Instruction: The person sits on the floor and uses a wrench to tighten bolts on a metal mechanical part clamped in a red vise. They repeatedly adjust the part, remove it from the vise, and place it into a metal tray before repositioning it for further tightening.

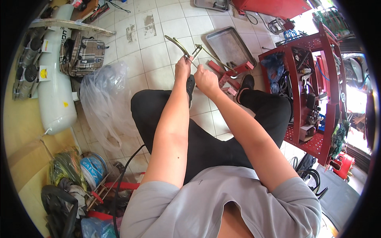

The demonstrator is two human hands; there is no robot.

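Out in front of my knees, above the tiled floor, both hands are at a thin metal frame (177,43) with curved, olive-coloured arms. Its exact kind I cannot make out. My left hand (182,67) is closed round the lower end of the frame. Close beside it, my right hand (207,81) is curled into a fist, with a thin rod-like piece running from it toward the left hand. Whether that piece belongs to the frame is unclear. Beyond the right hand, a red metal stand (227,76) rests on the floor near my right shoe (247,82).
A shallow grey metal tray (210,39) lies ahead. On the right stands a red tool trolley (295,137) loaded with tools. To the left are a clear plastic bag (105,101), a checked bag (89,57) and a white tank (55,91). A black cable (121,178) runs by my left side.
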